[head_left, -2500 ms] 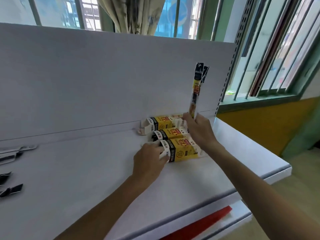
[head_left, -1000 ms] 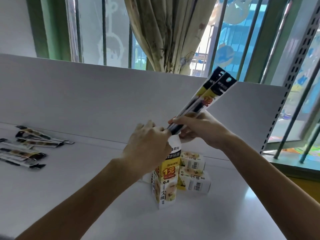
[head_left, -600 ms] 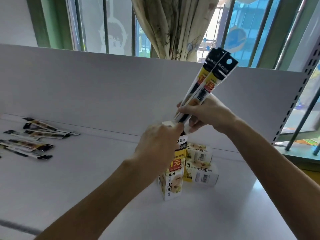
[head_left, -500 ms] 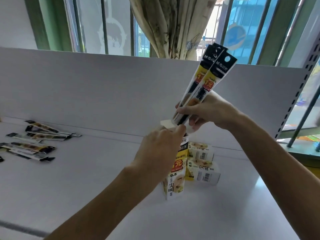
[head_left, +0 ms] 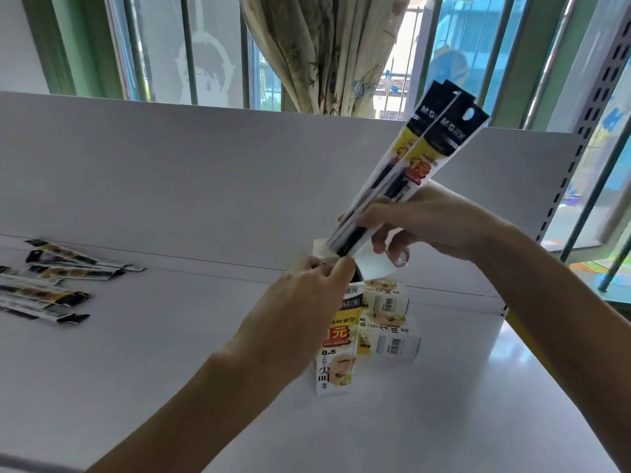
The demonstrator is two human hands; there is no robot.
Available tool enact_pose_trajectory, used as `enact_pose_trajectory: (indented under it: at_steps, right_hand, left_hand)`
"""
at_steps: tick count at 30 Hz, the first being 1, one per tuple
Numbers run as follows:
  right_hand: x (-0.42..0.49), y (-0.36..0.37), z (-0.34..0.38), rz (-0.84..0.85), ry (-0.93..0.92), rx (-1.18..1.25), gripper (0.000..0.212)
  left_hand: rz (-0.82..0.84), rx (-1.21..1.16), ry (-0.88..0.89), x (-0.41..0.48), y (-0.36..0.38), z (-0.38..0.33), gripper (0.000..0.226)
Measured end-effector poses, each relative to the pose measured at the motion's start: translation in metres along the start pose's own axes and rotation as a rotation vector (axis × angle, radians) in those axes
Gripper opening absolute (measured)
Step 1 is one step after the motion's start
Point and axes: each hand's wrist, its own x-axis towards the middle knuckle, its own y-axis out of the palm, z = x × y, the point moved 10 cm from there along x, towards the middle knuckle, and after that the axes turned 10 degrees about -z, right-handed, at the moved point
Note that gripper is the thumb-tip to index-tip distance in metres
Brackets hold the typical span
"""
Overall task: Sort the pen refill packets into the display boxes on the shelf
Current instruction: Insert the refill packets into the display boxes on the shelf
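My right hand (head_left: 420,230) grips two long pen refill packets (head_left: 415,162), black and yellow, tilted up to the right with their lower ends at the mouth of a display box. That yellow and white display box (head_left: 336,356) stands upright on the white shelf (head_left: 170,353), and my left hand (head_left: 300,315) holds its top, fingers at the opened flap. Two more display boxes (head_left: 387,322) lie stacked just behind it to the right. Several loose refill packets (head_left: 51,285) lie at the shelf's far left.
The shelf's white back panel (head_left: 205,179) rises behind the boxes, with a perforated upright (head_left: 590,107) at its right end. Beyond are barred windows and a curtain (head_left: 327,52). The shelf's right edge drops off past the boxes.
My left hand stood one display box upright and opened its top. My right hand brought the two packets from upright to a tilt, lower ends down at the box mouth. The view rose.
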Motion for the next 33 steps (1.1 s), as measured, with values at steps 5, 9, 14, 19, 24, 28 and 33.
enact_pose_trajectory:
  at_steps: [5,9,14,19,24,28,33]
  right_hand:
    - [-0.005,-0.007,0.003,-0.143,-0.076,-0.036,0.008]
    - [-0.013,-0.008,0.008,-0.149,-0.137,-0.018,0.012]
    - [-0.015,0.001,0.005,-0.044,-0.178,-0.104,0.016]
    - [-0.013,-0.003,0.005,-0.054,-0.231,-0.145,0.006]
    - [-0.014,0.003,0.004,0.055,-0.205,-0.177,0.019]
    - [-0.010,0.008,0.003,0.024,-0.184,-0.245,0.020]
    - [0.002,0.024,0.007,-0.005,-0.227,-0.517,0.015]
  left_hand:
    - [-0.050,0.077,0.108,-0.011,-0.001,-0.013,0.062]
    - [-0.080,0.168,0.178,-0.011,-0.005,-0.021,0.054]
    - [-0.035,0.206,0.201,-0.010,0.004,-0.018,0.039]
    - [-0.010,0.252,0.195,-0.008,0.010,-0.018,0.049]
    - [-0.057,0.209,0.235,-0.006,0.005,-0.028,0.038]
    - [-0.094,0.136,0.229,-0.006,-0.001,-0.021,0.043]
    - [-0.103,0.069,0.239,0.003,-0.004,-0.017,0.032]
